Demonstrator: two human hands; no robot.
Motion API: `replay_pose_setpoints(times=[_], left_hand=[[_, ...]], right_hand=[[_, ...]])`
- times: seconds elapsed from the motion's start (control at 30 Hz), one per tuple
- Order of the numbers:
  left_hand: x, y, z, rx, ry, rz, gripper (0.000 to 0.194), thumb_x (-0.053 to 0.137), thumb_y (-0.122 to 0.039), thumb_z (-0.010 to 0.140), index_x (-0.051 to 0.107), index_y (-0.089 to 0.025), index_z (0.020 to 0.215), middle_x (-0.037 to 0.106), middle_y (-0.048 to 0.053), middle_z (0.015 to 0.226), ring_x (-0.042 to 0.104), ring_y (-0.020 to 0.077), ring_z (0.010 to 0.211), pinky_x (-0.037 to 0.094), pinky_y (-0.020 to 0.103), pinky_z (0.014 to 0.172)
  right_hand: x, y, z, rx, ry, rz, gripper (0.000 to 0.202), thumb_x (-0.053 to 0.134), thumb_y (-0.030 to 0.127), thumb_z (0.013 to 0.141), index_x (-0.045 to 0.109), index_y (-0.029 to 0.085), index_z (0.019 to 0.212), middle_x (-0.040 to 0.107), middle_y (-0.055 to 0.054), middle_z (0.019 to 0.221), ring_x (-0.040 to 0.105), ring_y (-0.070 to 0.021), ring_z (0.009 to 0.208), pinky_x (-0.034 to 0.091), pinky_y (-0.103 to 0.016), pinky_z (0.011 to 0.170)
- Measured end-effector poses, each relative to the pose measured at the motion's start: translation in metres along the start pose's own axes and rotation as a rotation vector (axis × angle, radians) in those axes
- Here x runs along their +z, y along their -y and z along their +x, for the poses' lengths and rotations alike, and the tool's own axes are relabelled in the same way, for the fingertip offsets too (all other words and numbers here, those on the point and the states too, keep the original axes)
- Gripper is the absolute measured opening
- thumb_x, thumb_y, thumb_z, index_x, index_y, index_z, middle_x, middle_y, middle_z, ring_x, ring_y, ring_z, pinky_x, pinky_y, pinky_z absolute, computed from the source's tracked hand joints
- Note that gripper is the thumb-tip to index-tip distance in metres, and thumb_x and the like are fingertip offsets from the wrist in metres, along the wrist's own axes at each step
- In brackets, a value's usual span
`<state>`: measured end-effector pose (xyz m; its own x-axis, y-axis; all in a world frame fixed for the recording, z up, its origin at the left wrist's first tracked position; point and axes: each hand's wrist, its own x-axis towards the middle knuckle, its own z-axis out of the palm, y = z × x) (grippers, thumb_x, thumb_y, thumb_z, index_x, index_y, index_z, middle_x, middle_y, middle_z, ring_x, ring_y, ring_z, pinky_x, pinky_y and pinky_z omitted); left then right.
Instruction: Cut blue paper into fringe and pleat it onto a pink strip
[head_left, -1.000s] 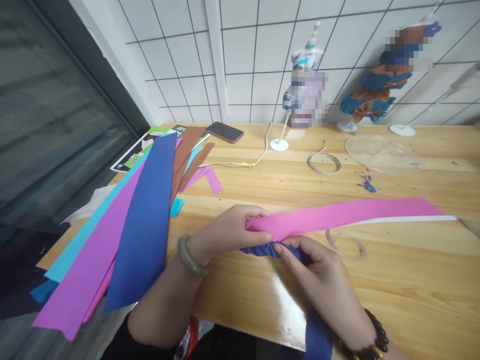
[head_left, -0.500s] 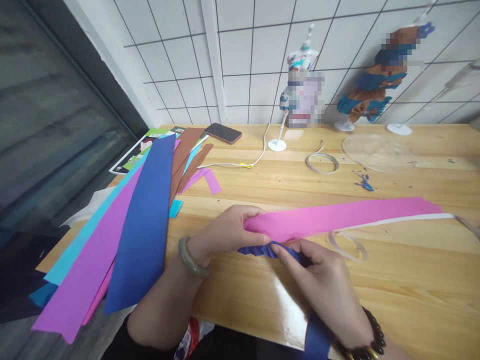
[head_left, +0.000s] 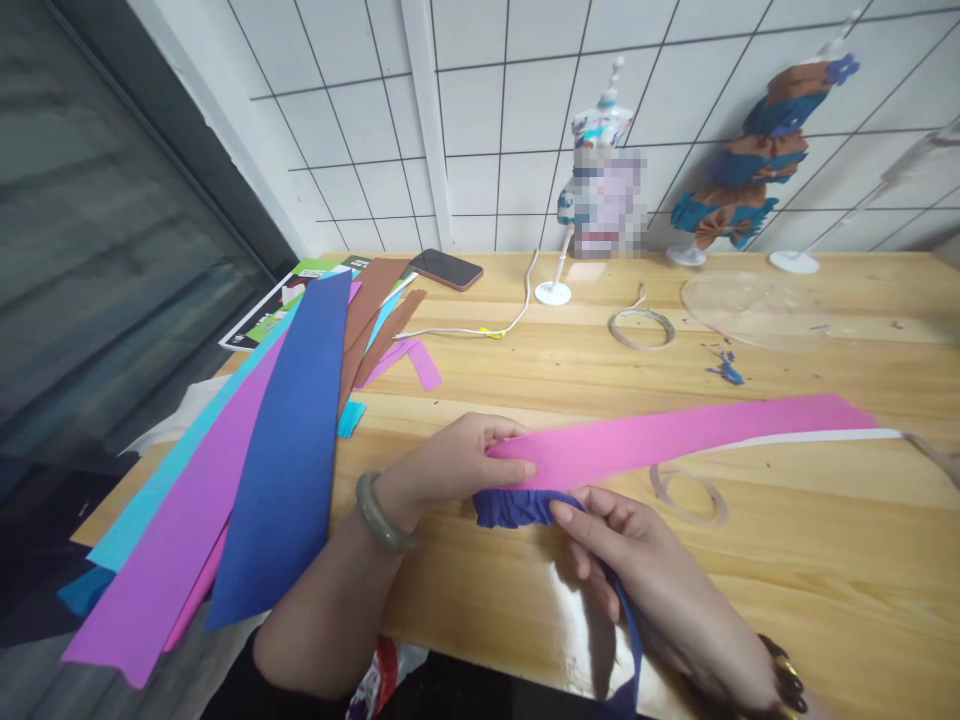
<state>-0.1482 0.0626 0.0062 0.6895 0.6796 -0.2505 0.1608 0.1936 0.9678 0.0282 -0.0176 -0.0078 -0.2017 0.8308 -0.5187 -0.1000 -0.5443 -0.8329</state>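
Note:
A long pink crepe paper strip point(head_left: 675, 433) stretches to the right across the table, a white tape running along its lower edge. My left hand point(head_left: 480, 455) is closed on the strip's left end, thumb on top. Along the near edge there, a dark blue crepe paper strip point(head_left: 517, 507) is gathered into small ruffles. Between thumb and fingers, my right hand point(head_left: 607, 530) pinches this blue strip where the ruffles end. The ungathered blue length hangs down past my right palm toward the table's front edge.
Blue, purple, turquoise and brown paper strips point(head_left: 289, 440) lie at left, partly over the table edge. Behind are a phone point(head_left: 448, 269), a white cord point(head_left: 517, 318), a tape roll point(head_left: 643, 327), a small dress form point(head_left: 600, 125), a paper-dressed form point(head_left: 757, 170) and a clear disc point(head_left: 750, 308).
My right hand has turned and shifted slightly, its lower fingers now loosened and visible. More of the blue ruffle shows below the pink strip. My left hand keeps its place.

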Motion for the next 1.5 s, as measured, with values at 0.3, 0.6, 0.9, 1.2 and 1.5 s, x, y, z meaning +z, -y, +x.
replay_pose_setpoints(times=[0.3,0.6,0.9,1.2,1.5], left_hand=[[0.002,0.0,0.001,0.029,0.021,-0.037,0.032,0.059,-0.023,0.077,0.058,-0.014,0.107,0.062,0.009,0.105,0.058,0.0165,0.095,0.046,0.029,0.084],[0.004,-0.003,-0.002,-0.043,-0.01,0.182,0.044,0.067,-0.037,0.067,0.059,-0.013,0.103,0.063,0.006,0.083,0.057,0.0132,0.066,0.046,0.023,0.056],[0.006,-0.006,-0.002,0.077,-0.027,0.325,0.032,0.067,-0.026,0.065,0.062,-0.014,0.094,0.06,0.001,0.082,0.054,0.0113,0.068,0.042,0.021,0.057],[0.005,-0.005,-0.003,0.01,0.007,0.209,0.035,0.064,-0.024,0.067,0.058,-0.014,0.1,0.06,0.002,0.079,0.056,0.0107,0.06,0.044,0.02,0.05],[0.006,-0.007,-0.002,0.078,-0.028,0.306,0.034,0.065,-0.021,0.065,0.061,-0.015,0.098,0.061,0.002,0.087,0.055,0.0115,0.069,0.042,0.02,0.057]], right_hand=[[0.004,-0.008,0.007,-0.066,-0.001,0.075,0.034,0.062,0.042,0.076,0.044,0.018,0.059,0.041,0.01,0.032,0.029,-0.0023,0.028,0.016,-0.018,0.034],[0.003,-0.014,0.008,-0.096,-0.062,0.0,0.037,0.063,0.044,0.075,0.043,0.018,0.059,0.042,0.01,0.033,0.033,-0.0021,0.028,0.017,-0.017,0.035],[-0.007,-0.008,-0.001,-0.009,-0.01,-0.124,0.038,0.06,0.049,0.074,0.051,0.015,0.058,0.049,0.006,0.04,0.038,-0.0026,0.028,0.025,-0.016,0.033],[-0.012,-0.011,-0.021,-0.389,-0.188,-0.615,0.03,0.051,0.042,0.082,0.065,0.02,0.097,0.067,-0.004,0.068,0.064,-0.0166,0.06,0.052,-0.025,0.057],[-0.011,-0.007,-0.021,-0.865,-0.314,-1.001,0.017,0.05,0.028,0.085,0.06,0.021,0.097,0.066,-0.005,0.093,0.064,-0.0162,0.083,0.052,-0.023,0.071]])
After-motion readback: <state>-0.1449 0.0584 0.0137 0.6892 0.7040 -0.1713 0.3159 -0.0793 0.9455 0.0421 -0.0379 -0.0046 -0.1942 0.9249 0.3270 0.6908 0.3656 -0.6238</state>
